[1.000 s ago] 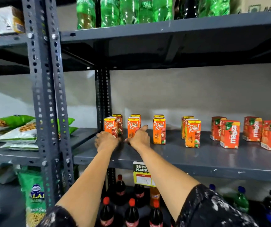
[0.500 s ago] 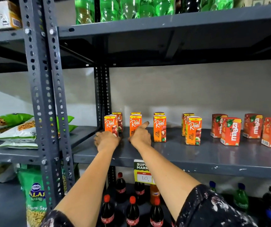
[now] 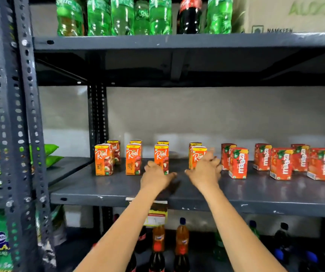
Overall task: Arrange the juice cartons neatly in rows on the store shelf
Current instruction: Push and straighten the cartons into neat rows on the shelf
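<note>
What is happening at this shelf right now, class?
A person is tidying small juice cartons on a grey metal shelf. The left hand is at the third orange carton and the right hand is at the fourth orange carton; whether either one grips is unclear. Two orange cartons to the left stand in pairs, front and back. The red cartons on the right stand less evenly.

Both arms outstretched, left hand (image 3: 156, 178) palm down, right hand (image 3: 204, 172) fingers (image 3: 212, 160) loosely spread
</note>
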{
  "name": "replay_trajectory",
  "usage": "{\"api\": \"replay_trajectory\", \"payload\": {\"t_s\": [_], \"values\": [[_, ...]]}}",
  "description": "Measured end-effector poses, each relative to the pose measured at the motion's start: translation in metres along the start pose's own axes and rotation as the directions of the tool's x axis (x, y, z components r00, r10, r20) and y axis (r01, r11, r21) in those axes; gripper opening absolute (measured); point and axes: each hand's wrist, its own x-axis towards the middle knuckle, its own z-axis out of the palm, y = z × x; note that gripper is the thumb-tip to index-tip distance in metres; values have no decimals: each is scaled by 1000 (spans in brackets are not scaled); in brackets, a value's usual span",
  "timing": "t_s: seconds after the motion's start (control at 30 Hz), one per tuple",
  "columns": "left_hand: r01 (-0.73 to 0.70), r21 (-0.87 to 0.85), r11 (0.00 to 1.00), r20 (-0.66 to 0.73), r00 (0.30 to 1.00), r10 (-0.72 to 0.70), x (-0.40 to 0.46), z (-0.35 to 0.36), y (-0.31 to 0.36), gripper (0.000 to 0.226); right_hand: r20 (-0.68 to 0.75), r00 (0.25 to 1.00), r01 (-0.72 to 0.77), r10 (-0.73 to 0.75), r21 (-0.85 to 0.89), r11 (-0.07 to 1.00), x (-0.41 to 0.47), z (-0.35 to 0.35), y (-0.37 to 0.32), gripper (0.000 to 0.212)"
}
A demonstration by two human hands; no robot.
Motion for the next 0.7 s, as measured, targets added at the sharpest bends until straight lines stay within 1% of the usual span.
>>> {"api": "replay_trajectory", "payload": {"t_s": [0.03, 0.07, 0.1, 0.17, 0.23, 0.3, 0.33, 0.5, 0.7], "values": [[76, -5, 997, -4, 997, -76, 7, 2, 1, 91, 58, 998, -36, 33, 44, 998, 8, 3, 2, 114], [140, -8, 990, -13, 990, -140, 14, 4, 0, 95, 111, 993, -57, 47, 88, 995, 13, 8, 4, 118], [184, -5, 983, -23, 983, -184, 19, 6, 0, 98, 135, 990, -61, 46, 111, 992, 17, 13, 7, 119], [218, 61, 974, -50, 975, -215, 25, 11, 3, 99, 96, 994, -54, 45, 95, 994, 24, 18, 12, 115], [203, 173, 964, -96, 977, -188, 29, 17, 4, 86, 70, 996, -57, 50, 98, 994, 28, 20, 12, 112], [192, 213, 958, -124, 978, -168, 30, 21, 5, 73, 84, 994, -78, 69, 116, 990, 32, 22, 12, 111], [192, 215, 957, -127, 978, -167, 30, 21, 5, 71, 93, 992, -98, 86, 131, 987, 35, 22, 13, 111], [175, 255, 951, -146, 979, -141, 23, 20, 9, 68, 112, 986, -140, 125, 131, 982, 40, 25, 17, 110], [177, 280, 944, -156, 978, -137, 23, 22, 9, 73, 98, 985, -152, 143, 95, 984, 45, 32, 19, 103]]}}
